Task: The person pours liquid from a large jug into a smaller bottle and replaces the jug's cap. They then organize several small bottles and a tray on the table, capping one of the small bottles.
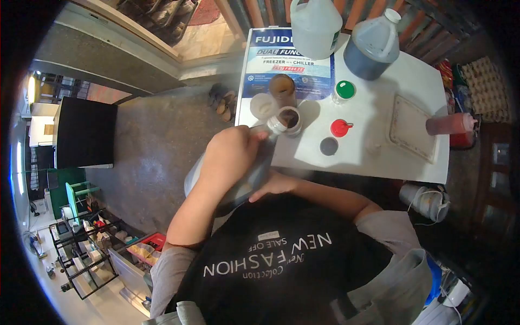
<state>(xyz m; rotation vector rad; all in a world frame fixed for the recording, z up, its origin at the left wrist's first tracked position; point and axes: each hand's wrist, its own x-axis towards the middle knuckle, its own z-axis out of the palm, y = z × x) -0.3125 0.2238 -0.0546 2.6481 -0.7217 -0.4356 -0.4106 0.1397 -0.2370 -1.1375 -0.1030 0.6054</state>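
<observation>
A large translucent jug (264, 161) of dark liquid is tilted, its mouth at the opening of a clear bottle or jar (294, 128) with dark brown inside. My left hand (230, 154) is wrapped round the upper part of the jug, over the handle area. Lower down, my right hand (276, 185) bears against the jug's base, fingers partly hidden behind it. Just beyond the opening stands another container with brown contents (282, 89). A whitish round container (263, 106) sits beside it. To the right are a green-lidded jar (344, 91), a red spouted cap (340, 128) and a grey disc (329, 145).
The white table (357, 162) carries a blue-and-white printed sheet (257, 70). Two big jugs, one pale (317, 30) and one dark-filled (372, 51), stand at the back. A stained tray (411, 130) and a reddish squeeze bottle (449, 124) lie at the right edge.
</observation>
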